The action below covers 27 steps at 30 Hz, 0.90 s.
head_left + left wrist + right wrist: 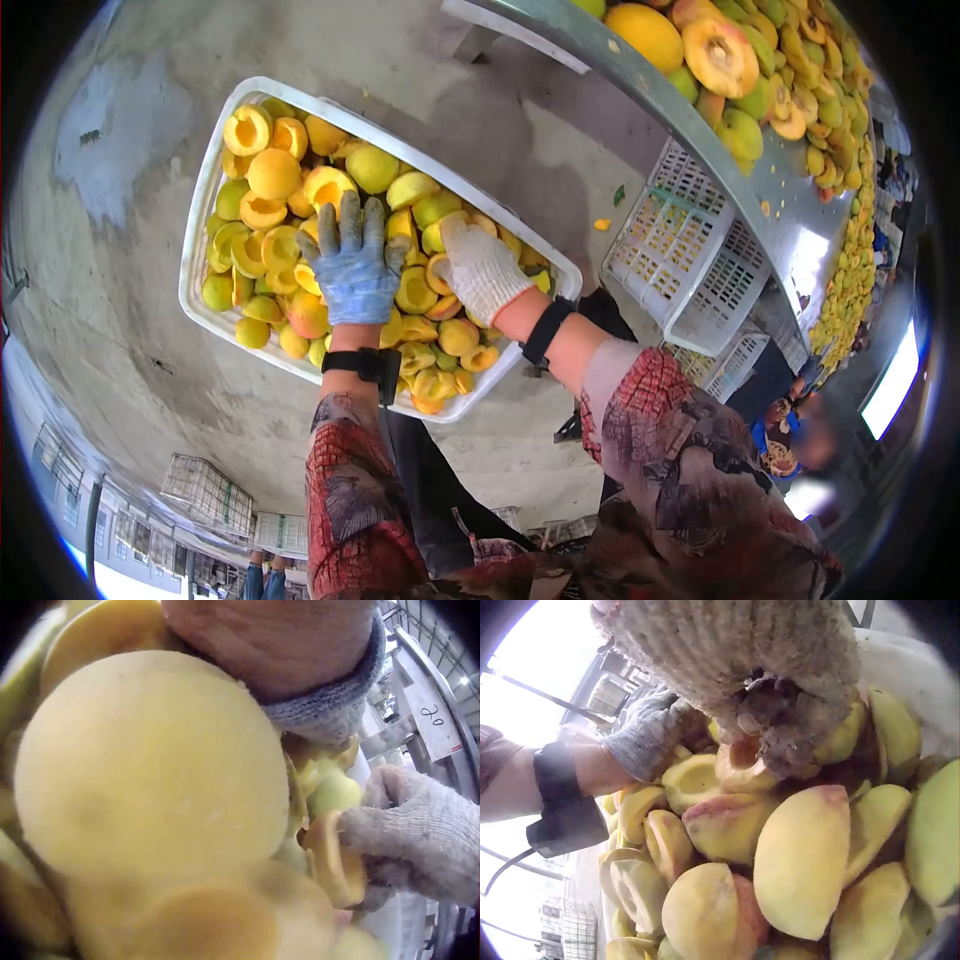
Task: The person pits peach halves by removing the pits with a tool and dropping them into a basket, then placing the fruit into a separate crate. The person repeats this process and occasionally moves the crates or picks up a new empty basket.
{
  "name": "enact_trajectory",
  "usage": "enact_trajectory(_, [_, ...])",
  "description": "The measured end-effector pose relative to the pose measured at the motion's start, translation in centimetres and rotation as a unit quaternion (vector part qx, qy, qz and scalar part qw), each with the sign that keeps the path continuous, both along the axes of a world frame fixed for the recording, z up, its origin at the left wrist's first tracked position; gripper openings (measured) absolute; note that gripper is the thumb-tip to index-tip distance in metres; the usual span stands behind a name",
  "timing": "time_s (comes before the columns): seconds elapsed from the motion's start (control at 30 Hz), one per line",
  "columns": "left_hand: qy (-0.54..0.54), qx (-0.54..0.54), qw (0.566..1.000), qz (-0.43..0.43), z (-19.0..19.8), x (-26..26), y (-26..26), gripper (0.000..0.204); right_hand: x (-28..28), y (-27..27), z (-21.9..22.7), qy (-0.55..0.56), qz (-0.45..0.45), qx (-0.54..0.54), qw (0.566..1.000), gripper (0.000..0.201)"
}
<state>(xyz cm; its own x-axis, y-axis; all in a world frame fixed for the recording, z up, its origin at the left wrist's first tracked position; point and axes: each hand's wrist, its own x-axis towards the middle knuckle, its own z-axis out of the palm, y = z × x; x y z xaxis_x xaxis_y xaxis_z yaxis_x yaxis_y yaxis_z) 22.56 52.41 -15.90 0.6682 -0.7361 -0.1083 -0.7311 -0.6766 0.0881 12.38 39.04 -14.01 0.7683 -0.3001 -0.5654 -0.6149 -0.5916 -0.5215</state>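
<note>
A white plastic crate (225, 315) on the floor is full of halved yellow peaches (273, 173), many pitted with hollow centres. My left hand (352, 265), in a blue glove with dark dirty fingertips, lies over the heap with its fingers stretched out. In a white knitted glove, my right hand (487, 270) reaches into the crate's right side. Its thumb and fingers pinch a peach half (330, 859), best seen in the left wrist view. Stained glove fingertips (780, 720) partly cover that half in the right wrist view.
A metal table (690, 115) heaped with peach halves curves along the upper right. Beneath it stand white slatted crates (670, 235). A small orange scrap (602, 225) lies on the concrete floor. Wire crates (207, 493) and another person (785, 430) are farther back.
</note>
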Motion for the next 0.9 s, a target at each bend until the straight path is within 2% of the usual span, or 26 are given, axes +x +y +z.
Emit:
enact_trajectory(0.03, [0.000, -0.012, 1.000, -0.004, -0.4, 0.1, 0.1, 0.050, 0.0, 0.1, -0.5, 0.045, -0.005, 0.010, 0.999, 0.027])
enact_trajectory(0.13, [-0.014, -0.001, 1.000, -0.027, -1.0, 0.2, -0.1, 0.050, -0.3, 0.7, -2.0, -0.001, -0.014, -0.007, 1.000, 0.026])
enact_trajectory(0.17, [-0.012, -0.025, 0.999, -0.025, -1.0, 0.3, -0.1, 0.050, 0.6, 0.3, -1.4, 0.040, -0.016, -0.003, 0.999, 0.026])
enact_trajectory(0.2, [0.007, -0.010, 1.000, -0.015, -0.5, 0.2, -0.3, 0.050, 1.3, 0.4, -0.1, 0.081, -0.020, 0.005, 0.997, 0.026])
enact_trajectory(0.27, [0.031, 0.012, 0.999, -0.001, 0.8, 0.3, -0.7, 0.051, 1.1, 0.2, 0.0, 0.046, -0.038, 0.018, 0.998, 0.033])
enact_trajectory(0.33, [0.067, -0.022, 0.997, 0.013, 1.8, 0.2, -0.4, 0.049, 1.0, 0.0, 0.5, 0.066, -0.018, 0.013, 0.998, 0.032])
enact_trajectory(0.4, [0.082, -0.051, 0.995, 0.015, 4.6, -0.5, 1.1, 0.047, 0.6, -0.8, 2.0, 0.061, 0.004, -0.029, 0.998, 0.028])
enact_trajectory(0.47, [0.081, -0.086, 0.988, 0.104, 5.7, -3.1, 5.5, 0.048, -2.2, -2.7, 3.9, -0.057, -0.084, -0.048, 0.994, 0.028])
enact_trajectory(0.53, [0.099, -0.236, 0.922, 0.290, 6.7, -5.5, 9.7, 0.048, -4.9, -5.1, 4.5, -0.064, -0.168, -0.122, 0.976, 0.031])
enact_trajectory(0.57, [0.206, -0.362, 0.773, 0.478, 6.3, -7.3, 12.2, 0.048, -5.3, -6.3, 4.1, -0.065, -0.164, -0.124, 0.976, 0.031])
enact_trajectory(0.6, [0.299, -0.455, 0.561, 0.624, 5.0, -10.3, 15.3, 0.048, -6.2, -7.1, 3.7, -0.024, -0.242, -0.092, 0.966, 0.035])
enact_trajectory(0.63, [0.350, -0.433, 0.433, 0.709, 3.4, -14.4, 19.2, 0.049, -7.0, -7.5, 3.2, 0.017, -0.317, -0.060, 0.947, 0.039])
enact_trajectory(0.67, [0.387, -0.403, 0.291, 0.776, 1.7, -17.4, 21.8, 0.050, -7.3, -7.6, 2.6, 0.018, -0.312, -0.060, 0.948, 0.039])
enact_trajectory(0.7, [0.384, -0.406, 0.287, 0.778, 1.6, -18.6, 21.0, 0.050, -7.6, -7.5, 1.6, 0.043, -0.294, -0.034, 0.954, 0.042])
enact_trajectory(0.77, [0.468, -0.344, 0.077, 0.811, 2.4, -23.7, 17.8, 0.061, -8.3, -6.8, -1.2, 0.065, -0.267, 0.000, 0.961, 0.049])
enact_trajectory(0.8, [0.499, -0.307, -0.032, 0.810, 2.8, -26.0, 16.5, 0.067, -8.1, -6.2, -1.1, 0.069, -0.259, 0.006, 0.963, 0.049])
enact_trajectory(0.87, [0.530, -0.394, -0.079, 0.747, 0.6, -30.1, 14.2, 0.079, -7.1, -5.5, 0.0, 0.074, -0.246, -0.034, 0.966, 0.050])
enact_trajectory(0.9, [0.525, -0.401, -0.086, 0.746, 0.2, -30.2, 13.1, 0.079, -7.2, -5.4, 0.0, 0.045, -0.251, -0.021, 0.967, 0.054])
